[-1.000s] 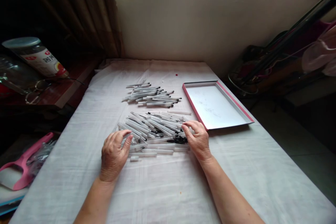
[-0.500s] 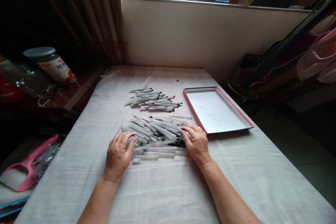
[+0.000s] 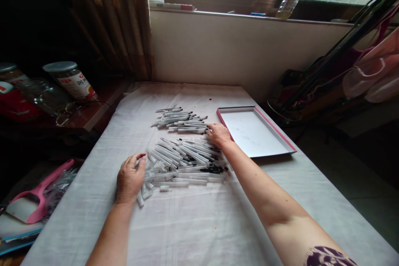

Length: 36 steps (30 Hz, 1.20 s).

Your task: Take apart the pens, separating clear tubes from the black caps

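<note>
Two heaps of slim pens lie on the cloth. In the far heap, assembled pens [image 3: 181, 121] with clear barrels and black ends lie roughly side by side. The nearer heap mixes clear pen barrels [image 3: 187, 151], small clear caps [image 3: 154, 170] and small black parts [image 3: 215, 168]. My left hand [image 3: 130, 176] rests at the left edge of the nearer heap, fingers slightly curled and thumb apart, holding nothing visible. My right hand [image 3: 220, 134] reaches to the right end of the far heap. Its fingertips are at the pen ends, thumb and fingers apart.
A shallow box lid [image 3: 254, 131] with pink edges lies to the right of the heaps. Left of the table are a shelf with a labelled jar [image 3: 76, 83] and a pink-handled tool [image 3: 39, 193]. The wall and window sill [image 3: 230, 13] stand behind.
My right hand has moved from the nearer heap's right side up to the far heap. My left hand has shifted left, and some clear caps now lie spread beside it. The view has tilted up slightly.
</note>
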### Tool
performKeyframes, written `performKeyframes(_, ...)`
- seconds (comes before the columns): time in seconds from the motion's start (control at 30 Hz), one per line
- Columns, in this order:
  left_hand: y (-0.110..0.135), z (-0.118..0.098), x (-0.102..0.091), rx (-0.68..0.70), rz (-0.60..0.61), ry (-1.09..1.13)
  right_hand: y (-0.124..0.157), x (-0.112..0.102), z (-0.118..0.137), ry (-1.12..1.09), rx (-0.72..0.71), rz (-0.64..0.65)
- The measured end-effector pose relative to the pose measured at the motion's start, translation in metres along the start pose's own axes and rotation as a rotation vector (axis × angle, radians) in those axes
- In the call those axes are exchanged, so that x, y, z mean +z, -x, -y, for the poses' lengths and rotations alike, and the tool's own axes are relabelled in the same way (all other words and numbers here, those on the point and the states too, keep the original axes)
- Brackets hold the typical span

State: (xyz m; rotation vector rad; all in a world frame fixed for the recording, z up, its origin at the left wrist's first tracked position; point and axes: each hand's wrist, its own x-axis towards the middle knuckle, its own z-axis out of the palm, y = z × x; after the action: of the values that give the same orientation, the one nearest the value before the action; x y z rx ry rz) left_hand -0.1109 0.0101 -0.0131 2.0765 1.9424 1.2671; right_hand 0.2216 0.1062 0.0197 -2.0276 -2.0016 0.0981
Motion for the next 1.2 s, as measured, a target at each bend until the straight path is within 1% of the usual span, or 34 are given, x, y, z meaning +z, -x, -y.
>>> performKeyframes(0.07, 0.001, 0.001, 0.004, -0.068, 0.004, 0.031, -0.003, 0.003, 0.001, -0.01, -0.002, 0.003)
performKeyframes(0.13, 0.003, 0.0, 0.009, -0.103, 0.009, 0.073, -0.002, 0.003, 0.001, -0.034, -0.006, -0.011)
performKeyframes(0.23, 0.006, -0.006, 0.015, -0.083, 0.005, 0.141, 0.006, -0.003, 0.001, -0.084, -0.016, -0.042)
performKeyframes(0.3, 0.009, -0.01, 0.017, -0.051, 0.004, 0.158, 0.016, -0.008, 0.0, -0.167, -0.018, -0.078)
performKeyframes(0.33, 0.009, -0.013, 0.017, -0.031, 0.0, 0.15, 0.023, -0.01, 0.001, -0.24, -0.012, -0.108)
performKeyframes(0.43, 0.011, -0.021, 0.013, 0.072, -0.023, 0.068, 0.05, -0.014, 0.006, -0.679, 0.057, -0.276)
performKeyframes(0.47, 0.011, -0.026, 0.011, 0.123, -0.033, 0.039, 0.06, -0.014, 0.01, -0.807, 0.079, -0.299)
performKeyframes(0.5, 0.012, -0.03, 0.009, 0.178, -0.04, 0.016, 0.071, -0.014, 0.014, -0.899, 0.096, -0.287)
performKeyframes(0.6, 0.014, -0.045, 0.005, 0.322, -0.035, 0.002, 0.099, -0.011, 0.031, -1.075, 0.13, -0.183)
performKeyframes(0.67, 0.017, -0.053, 0.004, 0.376, -0.003, 0.001, 0.113, -0.008, 0.041, -1.136, 0.143, -0.119)
performKeyframes(0.73, 0.019, -0.056, 0.005, 0.404, 0.054, 0.006, 0.121, -0.006, 0.048, -1.174, 0.158, -0.079)
performKeyframes(0.83, 0.022, -0.057, 0.005, 0.413, 0.138, 0.047, 0.125, -0.003, 0.052, -1.234, 0.203, -0.04)
performKeyframes(0.97, 0.023, -0.059, 0.002, 0.404, 0.167, 0.114, 0.125, -0.004, 0.05, -1.343, 0.276, -0.008)
performKeyframes(1.03, 0.023, -0.06, 0.0, 0.379, 0.202, 0.131, 0.126, -0.005, 0.05, -1.395, 0.293, -0.012)
performKeyframes(1.1, 0.023, -0.061, -0.001, 0.343, 0.262, 0.14, 0.128, -0.007, 0.05, -1.435, 0.293, -0.015)
performKeyframes(1.2, 0.024, -0.062, -0.002, 0.308, 0.33, 0.198, 0.129, -0.007, 0.05, -1.46, 0.305, -0.017)
